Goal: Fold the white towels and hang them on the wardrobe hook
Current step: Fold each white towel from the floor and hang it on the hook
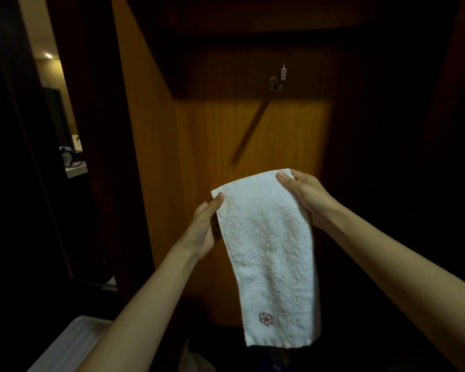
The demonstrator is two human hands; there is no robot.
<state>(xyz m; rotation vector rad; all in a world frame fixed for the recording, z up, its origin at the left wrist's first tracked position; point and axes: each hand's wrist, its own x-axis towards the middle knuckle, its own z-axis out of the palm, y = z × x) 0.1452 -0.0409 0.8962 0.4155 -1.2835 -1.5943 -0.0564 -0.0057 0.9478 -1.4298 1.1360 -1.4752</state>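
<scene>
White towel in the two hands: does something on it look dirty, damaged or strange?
Yes, a little. The white towel, held at its top corners by the left hand and right hand, shows a faint pinkish-tan discolouration in its upper middle. The small pink flower near the bottom edge looks like embroidery, not a stain. No tear shows.

Two bare forearms, sleeveless, short-nailed fingers [284, 176]

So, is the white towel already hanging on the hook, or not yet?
Not yet. Both hands, left hand and right hand, hold the white towel by its top corners, below the bare hook.
</scene>
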